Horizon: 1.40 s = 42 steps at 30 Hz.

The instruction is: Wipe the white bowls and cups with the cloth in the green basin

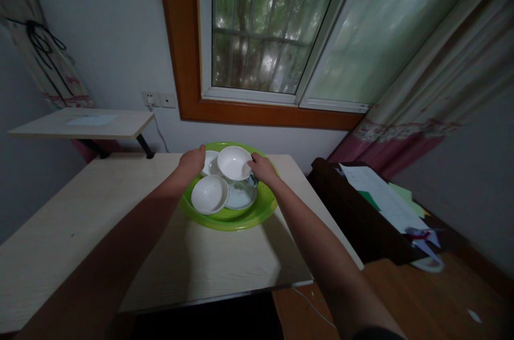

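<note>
A round green plastic basin (231, 225) rests on the pale table and holds several white dishes. My left hand (193, 161) is closed at the basin's left back side, fingers against the edge of a white bowl (211, 163); its grip is partly hidden. My right hand (264, 168) pinches the right rim of another white bowl (234, 162), which sits higher than the others. At the front left of the basin is a third white bowl (209, 194). A shallower white dish (241, 195) lies to its right, partly covered by the raised bowl.
The pale wooden table (225, 259) carries a small raised shelf (88, 123) at the back left. Behind are a wall socket (158, 99) with a plugged cable and a window (265, 24). Right of the table, papers (377, 195) lie on a dark brown piece of furniture (341, 211).
</note>
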Tool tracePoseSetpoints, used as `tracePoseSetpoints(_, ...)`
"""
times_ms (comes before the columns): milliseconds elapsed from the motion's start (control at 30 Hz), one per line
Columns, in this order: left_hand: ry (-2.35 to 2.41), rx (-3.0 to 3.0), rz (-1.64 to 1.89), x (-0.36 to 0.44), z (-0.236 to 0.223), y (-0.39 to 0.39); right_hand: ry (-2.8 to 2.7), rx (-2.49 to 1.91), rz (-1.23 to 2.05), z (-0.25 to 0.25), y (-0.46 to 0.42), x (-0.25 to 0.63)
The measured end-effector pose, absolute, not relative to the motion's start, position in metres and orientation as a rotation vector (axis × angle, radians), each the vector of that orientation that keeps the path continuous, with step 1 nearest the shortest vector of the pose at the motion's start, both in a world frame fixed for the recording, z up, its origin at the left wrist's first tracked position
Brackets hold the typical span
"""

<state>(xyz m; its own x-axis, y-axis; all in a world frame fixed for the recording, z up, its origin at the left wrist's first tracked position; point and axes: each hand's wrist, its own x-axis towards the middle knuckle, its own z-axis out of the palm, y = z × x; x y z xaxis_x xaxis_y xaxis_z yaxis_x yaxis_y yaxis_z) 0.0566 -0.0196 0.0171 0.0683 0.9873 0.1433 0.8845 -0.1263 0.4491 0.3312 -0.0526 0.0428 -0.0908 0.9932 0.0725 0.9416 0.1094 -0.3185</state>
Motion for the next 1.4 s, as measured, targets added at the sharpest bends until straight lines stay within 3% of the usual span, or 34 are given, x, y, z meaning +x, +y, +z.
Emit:
tracePoseSetpoints(167,2.059,2.333,0.351,0.053,0.037,-0.029,-2.048,-1.833,0.329,0.039,-0.057,0.322)
tracePoseSetpoints(267,1.928,2.389,0.682,0.051,0.047,-0.031,-2.006,-1.805,0.325,0.038,-0.055,0.319)
tracePoseSetpoints(400,1.424,1.868,0.998,0.057,0.048,-0.028,-1.939,-1.770,0.323,0.040,-0.051,0.315)
tracePoseSetpoints(567,1.042,1.311,0.937,0.075,0.039,-0.027,-1.878,-1.712,0.340,0.048,-0.046,0.306)
tracePoseSetpoints(900,1.165,1.264,1.168,0.085,0.031,-0.015,-1.745,-1.639,0.475,0.055,-0.042,0.312)
tracePoseSetpoints(1167,1.286,1.492,1.060,0.086,0.026,-0.013,-1.530,-1.568,0.284,0.080,-0.030,0.300)
tracePoseSetpoints(1400,1.236,1.479,1.112,0.088,0.021,-0.013,-1.888,-1.254,0.195,0.061,-0.045,0.269)
